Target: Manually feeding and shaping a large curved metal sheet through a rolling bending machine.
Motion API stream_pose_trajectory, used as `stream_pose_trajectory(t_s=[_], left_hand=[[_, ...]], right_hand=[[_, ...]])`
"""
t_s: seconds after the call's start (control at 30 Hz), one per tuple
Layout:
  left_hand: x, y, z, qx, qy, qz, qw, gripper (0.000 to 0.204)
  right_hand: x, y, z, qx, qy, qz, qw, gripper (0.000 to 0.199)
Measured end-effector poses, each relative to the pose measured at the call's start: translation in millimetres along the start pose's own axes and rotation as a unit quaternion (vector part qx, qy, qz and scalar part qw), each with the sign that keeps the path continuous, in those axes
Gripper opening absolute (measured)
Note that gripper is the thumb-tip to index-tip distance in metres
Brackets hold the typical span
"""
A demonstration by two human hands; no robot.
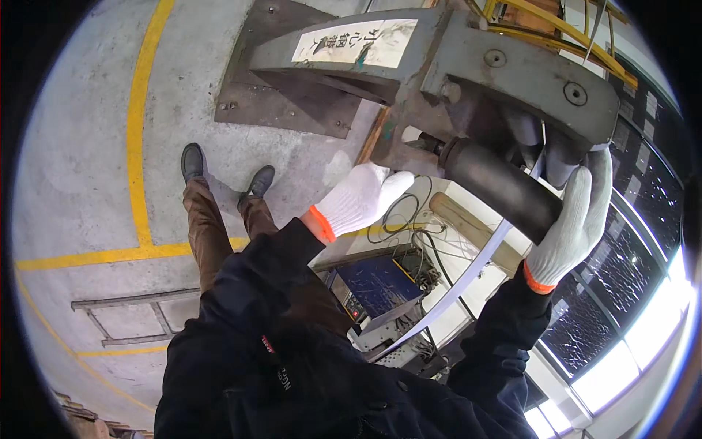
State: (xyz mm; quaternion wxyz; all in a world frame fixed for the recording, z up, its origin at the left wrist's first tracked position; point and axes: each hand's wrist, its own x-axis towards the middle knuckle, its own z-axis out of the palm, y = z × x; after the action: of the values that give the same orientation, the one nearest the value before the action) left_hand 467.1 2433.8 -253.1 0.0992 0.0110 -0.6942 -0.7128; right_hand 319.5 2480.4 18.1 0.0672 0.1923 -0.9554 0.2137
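My left hand (364, 201), in a white knit glove with an orange cuff, lies against the lower edge of a grey metal machine frame (406, 150). One digit is stretched out; other fingertips are partly hidden. A dark cylindrical roller (504, 192) sticks out below the machine's head (523, 80). My right hand (574, 230), gloved alike, is at the roller's right end, its fingers stretched up along the head's right side. A pale strip (468, 274) runs through beside the roller and curves down toward my body.
A wide base plate (281, 110) is bolted to the floor. Yellow lines (139, 132) and a metal ladder-like frame (135, 318) lie at left. Below the machine are a blue box (376, 285), loose cables (402, 219) and a brown tube (475, 230). A yellow railing (563, 33) stands beyond.
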Motion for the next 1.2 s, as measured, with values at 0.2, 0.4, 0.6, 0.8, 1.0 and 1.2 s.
stream_pose_trajectory(t_s=[0.2, 0.4, 0.6, 0.8, 1.0, 1.2], left_hand=[[6.4, -2.4, 15.9, 0.039, -0.015, -0.071, 0.997, 0.027], [3.6, -2.1, 29.1, 0.009, 0.01, -0.062, 0.998, 0.033], [4.7, 3.4, 19.6, 0.15, -0.07, -0.058, 0.985, 0.028], [9.4, -1.3, 3.9, -0.182, 0.023, -0.215, 0.959, 0.034], [12.1, -1.9, -4.3, -0.2, -0.008, -0.278, 0.94, 0.052], [7.4, 2.1, 4.9, -0.204, 0.082, -0.139, 0.966, 0.034]], right_hand=[[0.8, 2.5, -0.5, -0.008, -0.002, -0.011, 1.0, 0.053], [1.8, 5.9, -1.7, 0.02, -0.006, -0.013, 1.0, 0.053], [0.1, 2.2, 1.4, -0.003, 0.014, -0.009, 1.0, 0.051], [-0.1, 1.4, 1.3, 0.007, 0.008, -0.018, 1.0, 0.05], [0.1, -7.6, 10.0, 0.003, 0.023, -0.025, 0.999, 0.049], [-1.5, -0.6, 2.5, -0.029, 0.001, -0.1, 0.995, 0.049]])
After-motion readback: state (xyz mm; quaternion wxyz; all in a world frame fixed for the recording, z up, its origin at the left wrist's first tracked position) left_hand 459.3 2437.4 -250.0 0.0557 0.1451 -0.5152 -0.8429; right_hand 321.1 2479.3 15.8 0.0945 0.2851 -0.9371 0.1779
